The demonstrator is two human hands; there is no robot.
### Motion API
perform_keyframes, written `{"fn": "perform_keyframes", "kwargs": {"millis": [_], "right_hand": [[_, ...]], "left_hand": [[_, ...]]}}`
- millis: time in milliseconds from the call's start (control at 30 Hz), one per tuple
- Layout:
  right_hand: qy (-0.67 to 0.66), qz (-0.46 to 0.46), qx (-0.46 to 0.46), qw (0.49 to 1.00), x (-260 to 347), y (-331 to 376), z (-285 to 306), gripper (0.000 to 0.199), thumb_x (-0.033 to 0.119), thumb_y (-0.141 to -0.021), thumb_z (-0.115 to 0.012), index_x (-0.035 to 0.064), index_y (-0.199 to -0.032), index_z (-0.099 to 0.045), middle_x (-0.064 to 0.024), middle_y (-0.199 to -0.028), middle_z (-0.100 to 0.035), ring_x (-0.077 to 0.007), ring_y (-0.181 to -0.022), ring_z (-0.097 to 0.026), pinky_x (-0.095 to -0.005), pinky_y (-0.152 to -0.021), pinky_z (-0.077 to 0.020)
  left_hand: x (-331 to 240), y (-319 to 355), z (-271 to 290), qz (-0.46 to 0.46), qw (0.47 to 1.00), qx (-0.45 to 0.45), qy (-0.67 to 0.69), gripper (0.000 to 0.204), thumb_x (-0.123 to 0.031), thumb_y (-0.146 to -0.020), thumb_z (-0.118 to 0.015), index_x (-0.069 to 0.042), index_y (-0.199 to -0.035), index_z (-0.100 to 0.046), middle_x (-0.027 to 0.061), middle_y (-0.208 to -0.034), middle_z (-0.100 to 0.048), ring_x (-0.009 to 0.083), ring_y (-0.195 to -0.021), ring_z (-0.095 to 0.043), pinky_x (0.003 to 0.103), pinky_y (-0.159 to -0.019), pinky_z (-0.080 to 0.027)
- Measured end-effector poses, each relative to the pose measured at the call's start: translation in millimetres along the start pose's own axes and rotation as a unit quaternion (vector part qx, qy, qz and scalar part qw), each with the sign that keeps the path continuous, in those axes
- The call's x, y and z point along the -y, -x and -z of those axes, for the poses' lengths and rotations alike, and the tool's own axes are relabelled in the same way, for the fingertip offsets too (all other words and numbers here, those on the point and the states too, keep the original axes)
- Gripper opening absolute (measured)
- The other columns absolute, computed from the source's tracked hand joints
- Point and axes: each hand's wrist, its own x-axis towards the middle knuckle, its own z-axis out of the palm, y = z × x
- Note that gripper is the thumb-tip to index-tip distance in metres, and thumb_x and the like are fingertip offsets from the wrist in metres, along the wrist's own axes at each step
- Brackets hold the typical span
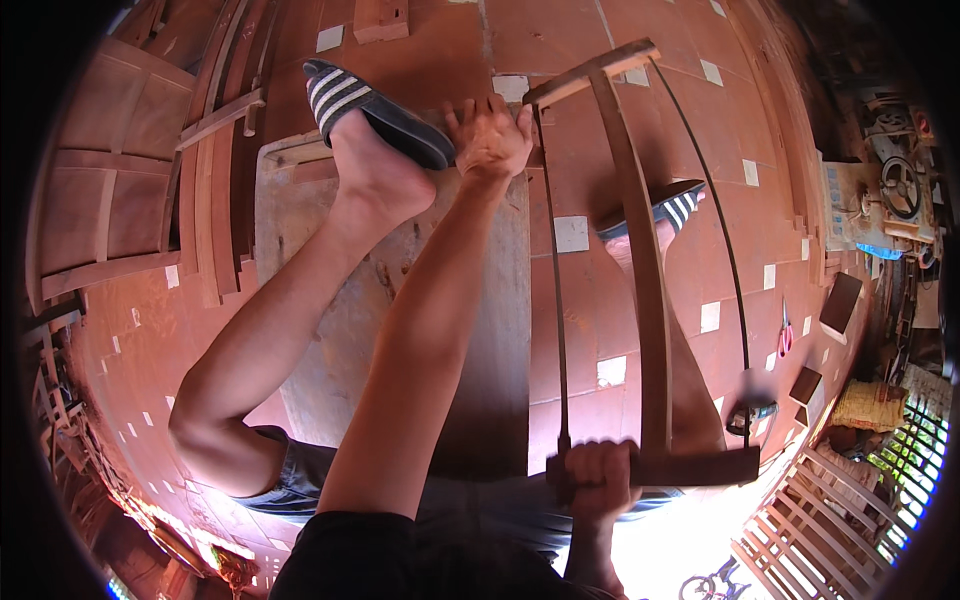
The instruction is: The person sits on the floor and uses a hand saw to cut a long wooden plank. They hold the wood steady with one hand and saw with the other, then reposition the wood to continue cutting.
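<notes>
My right hand point(600, 478) is closed round the near end of a wooden frame saw point(635, 250). The saw stretches away from me, its thin blade point(556, 290) on the left side and a taut dark line on the right. At the far end of a worn wooden bench point(490, 300), my left hand point(492, 138) presses down with its fingers spread. A strip of wood point(316, 170) lies across that end, partly hidden by my foot and hand. The blade passes close to the right of my left hand; whether it touches the wood, I cannot tell.
My sandalled left foot point(375, 115) rests on the bench end; the other sandal point(655, 210) is on the tiled floor. Long boards point(215, 150) and panelled frames point(105, 180) stand at left. Pink-handled pliers point(786, 335), wood blocks point(840, 305) and a machine with a handwheel point(900, 188) are at right.
</notes>
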Motion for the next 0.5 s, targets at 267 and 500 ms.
{"fn": "perform_keyframes", "kwargs": {"millis": [267,500], "right_hand": [[0.032,0.013,-0.072,0.997,-74,-156,-24,0.029,0.014,-0.103,-0.068,0.0073,-0.083,-0.048,0.0015,-0.063,-0.041,-0.0098,-0.055,-0.036,-0.0321,-0.053,-0.0367],[0.070,0.069,-0.019,0.995,-91,-151,-19,0.029,0.017,-0.105,-0.063,0.0090,-0.082,-0.046,0.0007,-0.064,-0.039,-0.0126,-0.057,-0.037,-0.0338,-0.058,-0.0396]], "left_hand": [[-9,5,13,0.020,0.999,0.049,-0.005,0.055,-0.051,-0.100,-0.053,-0.001,-0.115,-0.068,0.0179,-0.116,-0.070,0.0316,-0.122,-0.059,0.059,-0.121,-0.023],[-10,7,12,0.016,0.997,0.075,-0.003,0.055,-0.050,-0.100,-0.054,0.000,-0.117,-0.067,0.0172,-0.119,-0.070,0.0313,-0.123,-0.059,0.059,-0.121,-0.022]]}}
